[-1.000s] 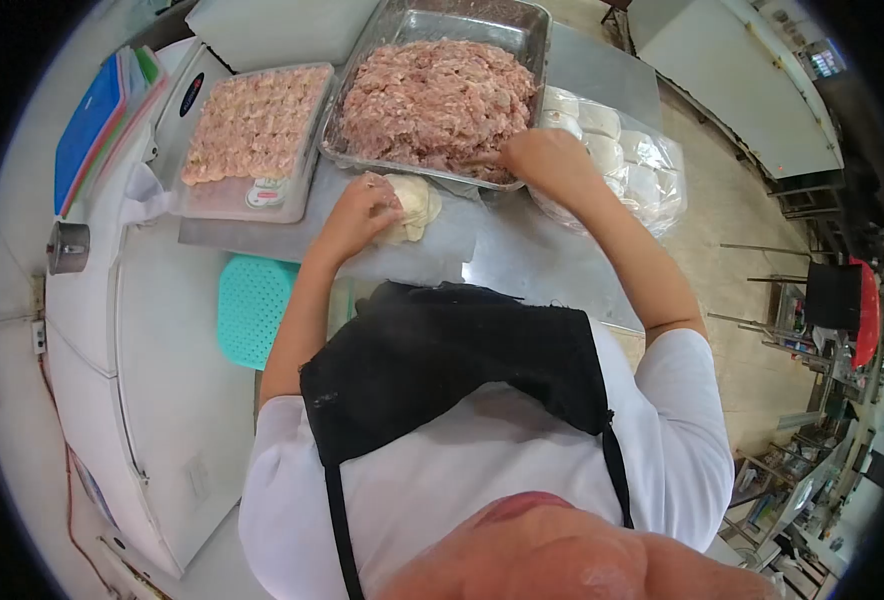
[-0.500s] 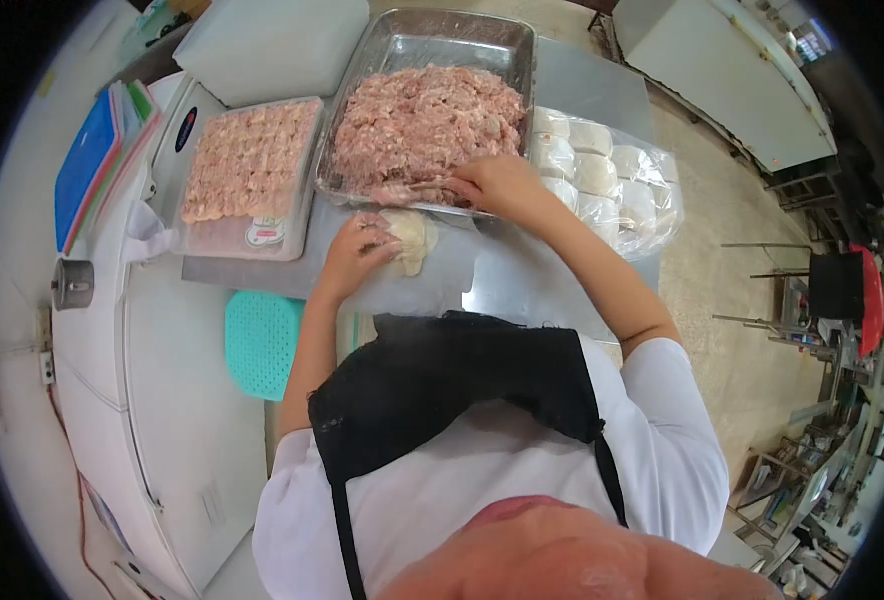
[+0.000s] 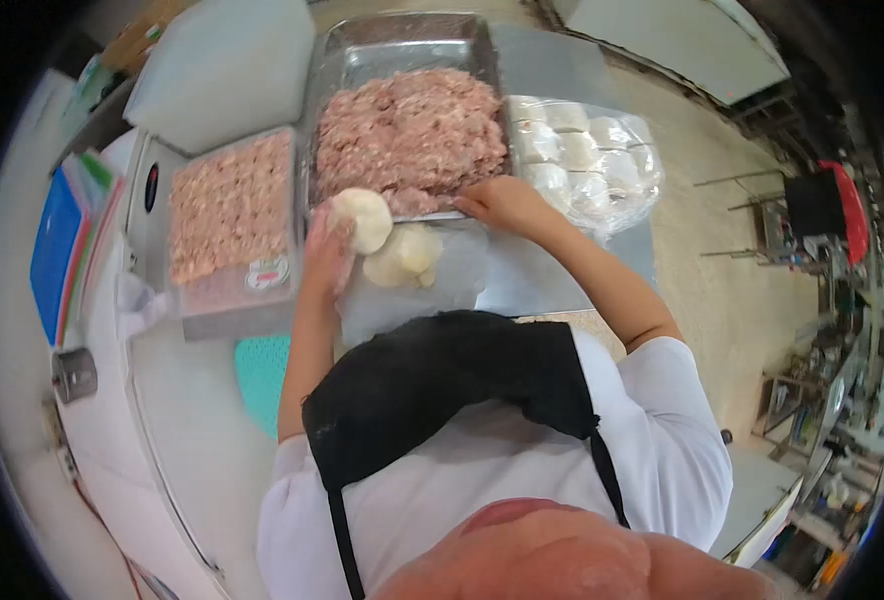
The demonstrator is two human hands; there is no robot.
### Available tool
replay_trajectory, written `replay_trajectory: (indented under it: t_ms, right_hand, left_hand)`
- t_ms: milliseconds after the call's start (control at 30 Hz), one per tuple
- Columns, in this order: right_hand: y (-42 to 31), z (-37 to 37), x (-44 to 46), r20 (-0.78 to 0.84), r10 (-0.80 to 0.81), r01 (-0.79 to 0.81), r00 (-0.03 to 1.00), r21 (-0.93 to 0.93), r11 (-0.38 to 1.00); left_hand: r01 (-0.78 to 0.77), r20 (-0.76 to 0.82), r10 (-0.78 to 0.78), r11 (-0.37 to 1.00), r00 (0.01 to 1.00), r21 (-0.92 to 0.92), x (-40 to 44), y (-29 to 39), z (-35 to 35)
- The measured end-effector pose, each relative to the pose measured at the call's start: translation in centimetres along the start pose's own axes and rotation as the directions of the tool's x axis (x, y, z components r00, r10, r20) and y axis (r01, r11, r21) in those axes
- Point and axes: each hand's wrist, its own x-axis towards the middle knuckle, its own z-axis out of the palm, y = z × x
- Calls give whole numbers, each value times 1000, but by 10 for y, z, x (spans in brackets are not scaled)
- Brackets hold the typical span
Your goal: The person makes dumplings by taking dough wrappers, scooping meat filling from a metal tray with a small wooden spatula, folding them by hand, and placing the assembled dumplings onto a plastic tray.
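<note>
My left hand (image 3: 330, 248) is closed on a round, pale dough wrapper (image 3: 365, 222), lifted at the near left corner of the metal tray (image 3: 407, 28). More wrappers (image 3: 402, 257) lie loose on the table just below it. Pink minced meat (image 3: 412, 130) fills most of the tray. My right hand (image 3: 510, 207) is at the tray's near right edge, its fingers bent together against the meat. Whatever those fingers grip is hidden or too blurred to make out.
Left of the metal tray stands a plastic box (image 3: 230, 210) with rows of filled pieces. Stacks of white wrappers in a clear bag (image 3: 587, 155) lie to the right. A turquoise perforated tray (image 3: 262, 380) is below left, a large white container (image 3: 220, 75) behind.
My left hand has raised a wrapper off the loose ones and moved slightly left with it. My right hand remains by the tray's near edge. The whole view has shifted a little.
</note>
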Motion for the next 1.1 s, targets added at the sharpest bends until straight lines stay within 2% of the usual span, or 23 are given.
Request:
replay_trajectory:
  t_ms: [33, 67, 133, 167, 233, 267, 367, 400, 433, 467, 533, 633, 667, 767, 867, 933, 967, 1067, 1100]
  right_hand:
    - [-1, -13, -2, -35, -38, 36, 999, -64, 997]
    - [-5, -26, -4, -68, -76, 67, 995, -127, 990]
    - [-9, -42, -4, -155, -153, 112, 976, -246, 963]
    - [-10, -42, -3, -87, -90, 57, 992, -327, 943]
    - [-13, -29, 4, 51, 44, -14, 998, -479, 878]
    - [-17, -19, 6, 52, 61, -35, 997, -409, 912]
    - [-31, -5, 2, 51, 104, -92, 993, -190, 977]
    - [-30, -8, -1, 41, 113, -107, 993, -117, 987]
    - [-30, -10, -5, 34, 122, -121, 992, -43, 992]
    - [-29, -10, -7, 10, 146, -146, 989, 18, 989]
    - [-28, -4, -12, -28, 190, -184, 981, 141, 973]
    - [-36, -10, -14, -87, 269, -221, 959, 360, 906]
    - [-40, -12, -15, -86, 309, -234, 947, 473, 850]
    - [-48, -18, -16, -94, 387, -267, 917, 576, 772]
    - [-54, -25, -18, -43, 481, -298, 876, 736, 607]
    - [-70, -28, -22, -126, 525, -195, 842, 836, 513]
    - [-76, -33, -21, -167, 549, -133, 819, 876, 464]
    - [-79, -46, -24, -168, 538, -162, 826, 843, 512]
    - [-82, -44, -20, -251, 502, -85, 828, 829, 553]
  left_hand:
    - [-22, -1, 22, 1000, 1000, 11, -3, 8, 9]
    - [15, 48, -20, 993, 999, 115, 1, 13, 4]
    - [47, 32, -49, 998, 998, 53, 3, 17, 4]
    - [62, 14, -62, 998, 998, 23, 7, 19, 2]
    - [-110, 15, 111, 935, 994, 336, 15, 20, -4]
    - [-184, 29, 194, 858, 981, 480, 16, 20, -9]
    - [-258, 96, 298, 573, 950, 778, 8, 46, 7]
    - [-527, 366, 424, 369, 829, 766, 8, 45, 9]
    - [-740, 613, 477, 129, 630, 660, 8, 42, 10]
    - [-873, 807, 459, -121, 372, 472, 10, 37, 10]
    - [-877, 845, 235, 129, 481, 463, 13, -5, -8]
    - [-793, 788, 170, 303, 591, 529, 2, -4, 0]
    - [-794, 814, 96, 312, 573, 522, 7, -1, -2]
    - [-499, 690, -121, 604, 714, 622, 24, 6, -5]
    - [-432, 717, -81, 750, 692, 501, 50, 12, -5]
    - [-174, 642, -23, 955, 766, 242, 60, 8, -3]
    - [-55, 599, -2, 996, 801, 77, 67, 7, -1]
    - [98, 317, -70, 992, 946, -73, 58, 50, 39]
    - [108, 304, -52, 979, 951, -171, 62, 50, 44]
